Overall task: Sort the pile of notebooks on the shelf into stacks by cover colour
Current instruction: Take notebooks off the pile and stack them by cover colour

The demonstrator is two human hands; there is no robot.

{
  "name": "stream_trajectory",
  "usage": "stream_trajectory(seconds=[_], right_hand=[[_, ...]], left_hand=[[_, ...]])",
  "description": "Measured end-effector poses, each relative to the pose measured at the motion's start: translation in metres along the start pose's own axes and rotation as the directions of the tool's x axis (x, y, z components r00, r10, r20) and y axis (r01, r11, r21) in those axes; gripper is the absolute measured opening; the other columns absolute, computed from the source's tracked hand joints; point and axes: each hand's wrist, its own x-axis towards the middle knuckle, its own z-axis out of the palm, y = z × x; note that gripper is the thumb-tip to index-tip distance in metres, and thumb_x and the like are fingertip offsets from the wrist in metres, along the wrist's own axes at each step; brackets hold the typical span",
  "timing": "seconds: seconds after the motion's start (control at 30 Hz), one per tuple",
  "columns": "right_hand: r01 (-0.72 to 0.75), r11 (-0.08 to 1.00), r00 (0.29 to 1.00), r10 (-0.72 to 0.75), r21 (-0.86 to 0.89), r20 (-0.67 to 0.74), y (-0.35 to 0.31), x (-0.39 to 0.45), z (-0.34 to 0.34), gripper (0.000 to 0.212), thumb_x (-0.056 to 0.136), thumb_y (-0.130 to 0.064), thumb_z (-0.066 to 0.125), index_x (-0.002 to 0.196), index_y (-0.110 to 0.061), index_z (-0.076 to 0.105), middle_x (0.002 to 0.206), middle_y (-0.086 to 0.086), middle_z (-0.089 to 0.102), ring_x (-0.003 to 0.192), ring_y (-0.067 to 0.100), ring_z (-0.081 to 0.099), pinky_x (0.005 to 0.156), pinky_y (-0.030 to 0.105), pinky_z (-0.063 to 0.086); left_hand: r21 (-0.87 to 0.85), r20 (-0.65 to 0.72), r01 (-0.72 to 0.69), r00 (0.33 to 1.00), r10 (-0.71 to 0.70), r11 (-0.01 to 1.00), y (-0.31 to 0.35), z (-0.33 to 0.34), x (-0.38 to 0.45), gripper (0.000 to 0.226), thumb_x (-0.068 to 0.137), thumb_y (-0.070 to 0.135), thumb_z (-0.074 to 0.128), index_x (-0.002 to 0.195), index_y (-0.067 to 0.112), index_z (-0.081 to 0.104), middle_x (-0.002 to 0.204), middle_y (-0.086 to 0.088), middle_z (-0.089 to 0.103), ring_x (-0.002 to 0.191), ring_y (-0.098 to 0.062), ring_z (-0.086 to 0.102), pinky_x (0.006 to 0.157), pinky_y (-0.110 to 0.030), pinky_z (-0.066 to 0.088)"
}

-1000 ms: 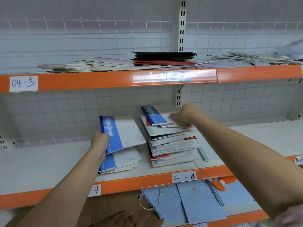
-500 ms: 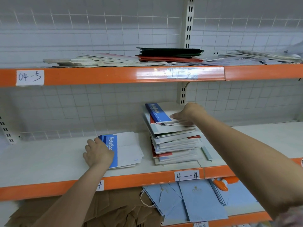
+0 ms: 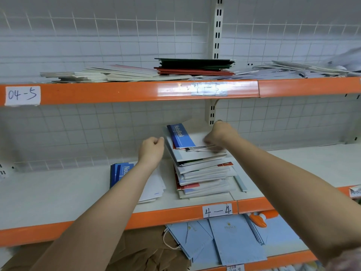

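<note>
A mixed pile of notebooks [image 3: 203,173] stands on the middle shelf [image 3: 58,192], red and blue covers showing between white ones. On top lies a blue-and-white notebook [image 3: 180,135]. My right hand [image 3: 218,133] rests on that top notebook's right side, fingers curled over its cover and the thin sheets below. My left hand [image 3: 151,151] hovers just left of the pile with fingers curled and nothing in it. A small stack of blue-and-white notebooks [image 3: 121,173] lies to the left, partly hidden by my left forearm.
The upper shelf [image 3: 117,92], labelled 04-5, holds spread white booklets and a dark green and red stack [image 3: 195,66]. A wire grid backs both shelves. Below, light blue paper bags [image 3: 234,239], brown bags [image 3: 136,251] and an orange-capped bottle [image 3: 257,219] lie on the bottom shelf.
My left hand left the blue-and-white stack, where it had set a notebook down, and rose to the right beside the pile. My right hand stayed on the top notebook.
</note>
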Motion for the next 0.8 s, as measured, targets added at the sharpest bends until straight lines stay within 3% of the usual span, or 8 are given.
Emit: stream_trajectory(seconds=[0.1, 0.2, 0.33, 0.4, 0.53, 0.6, 0.7, 0.8], right_hand=[[0.048, 0.993, 0.998, -0.053, 0.105, 0.045, -0.001, 0.001, -0.002, 0.025, 0.09, -0.011, 0.057, 0.113, 0.0, 0.059, 0.111, 0.016, 0.061, 0.091, 0.028, 0.055, 0.073, 0.031, 0.046], [0.09, 0.945, 0.988, -0.125, 0.314, 0.095, -0.002, -0.002, 0.0, 0.019, 0.091, -0.004, 0.05, 0.107, -0.001, 0.059, 0.115, 0.02, 0.061, 0.105, 0.034, 0.06, 0.092, 0.04, 0.051], [0.126, 0.843, 0.964, -0.229, 0.524, 0.136, -0.004, -0.008, 0.001, 0.007, 0.09, -0.004, 0.056, 0.09, -0.011, 0.054, 0.088, 0.011, 0.06, 0.067, 0.023, 0.063, 0.065, 0.03, 0.057], [0.142, 0.868, 0.969, -0.221, 0.476, 0.112, -0.004, -0.006, 0.0, 0.004, 0.091, -0.008, 0.057, 0.089, -0.006, 0.059, 0.083, 0.012, 0.065, 0.067, 0.023, 0.063, 0.065, 0.032, 0.057], [0.091, 0.988, 0.996, -0.089, 0.125, -0.016, 0.005, 0.002, -0.001, 0.022, 0.088, -0.026, 0.062, 0.095, -0.006, 0.059, 0.094, 0.01, 0.061, 0.078, 0.023, 0.056, 0.06, 0.029, 0.044], [0.054, 0.996, 0.998, -0.055, 0.076, 0.018, 0.011, 0.003, 0.001, 0.039, 0.082, -0.045, 0.067, 0.093, -0.01, 0.053, 0.091, 0.005, 0.056, 0.079, 0.021, 0.053, 0.063, 0.028, 0.042], [0.061, 0.998, 0.998, -0.06, -0.021, 0.027, 0.01, -0.001, 0.004, 0.056, 0.075, -0.063, 0.065, 0.099, -0.013, 0.057, 0.093, 0.004, 0.058, 0.08, 0.02, 0.052, 0.063, 0.029, 0.041], [0.066, 0.99, 0.998, -0.063, -0.125, 0.031, 0.005, -0.004, 0.005, 0.069, 0.075, -0.07, 0.059, 0.111, -0.011, 0.061, 0.103, 0.005, 0.063, 0.081, 0.02, 0.05, 0.064, 0.029, 0.04]], left_hand=[[-0.153, 0.095, 0.105, 0.991, -0.091, 0.983, 0.011, 0.004, 0.007, 0.026, 0.096, 0.033, 0.046, 0.084, 0.012, 0.055, 0.074, -0.01, 0.055, 0.067, -0.02, 0.049, 0.062, -0.027, 0.036], [-0.234, 0.217, 0.281, 0.948, -0.231, 0.931, 0.013, 0.005, 0.006, 0.029, 0.095, 0.037, 0.048, 0.098, 0.01, 0.059, 0.077, -0.005, 0.062, 0.053, -0.015, 0.053, 0.048, -0.022, 0.038], [-0.389, 0.245, 0.362, 0.927, -0.283, 0.847, 0.011, 0.003, 0.003, 0.017, 0.098, 0.014, 0.045, 0.109, 0.003, 0.05, 0.08, -0.01, 0.06, 0.048, -0.014, 0.058, 0.038, -0.019, 0.042], [-0.488, 0.22, 0.362, 0.931, -0.29, 0.794, 0.008, -0.003, 0.003, 0.014, 0.098, 0.004, 0.039, 0.11, 0.0, 0.046, 0.084, -0.012, 0.059, 0.059, -0.021, 0.059, 0.042, -0.023, 0.047], [-0.532, 0.105, 0.272, 0.961, -0.257, 0.802, -0.008, -0.024, 0.002, 0.011, 0.096, 0.003, 0.039, 0.102, 0.006, 0.048, 0.092, -0.009, 0.057, 0.072, -0.023, 0.058, 0.057, -0.032, 0.051], [-0.499, 0.027, 0.272, 0.954, -0.299, 0.823, -0.024, -0.037, 0.002, 0.011, 0.094, 0.005, 0.041, 0.087, 0.01, 0.048, 0.084, -0.006, 0.054, 0.07, -0.025, 0.056, 0.053, -0.031, 0.043], [-0.446, -0.046, 0.35, 0.91, -0.411, 0.824, -0.051, -0.053, 0.004, 0.007, 0.09, 0.007, 0.042, 0.086, 0.008, 0.048, 0.085, -0.015, 0.053, 0.063, -0.025, 0.05, 0.049, -0.026, 0.028], [-0.337, -0.08, 0.437, 0.869, -0.488, 0.834, -0.075, -0.057, 0.001, 0.014, 0.088, 0.004, 0.042, 0.084, 0.004, 0.055, 0.084, -0.017, 0.055, 0.062, -0.03, 0.054, 0.058, -0.031, 0.045]])
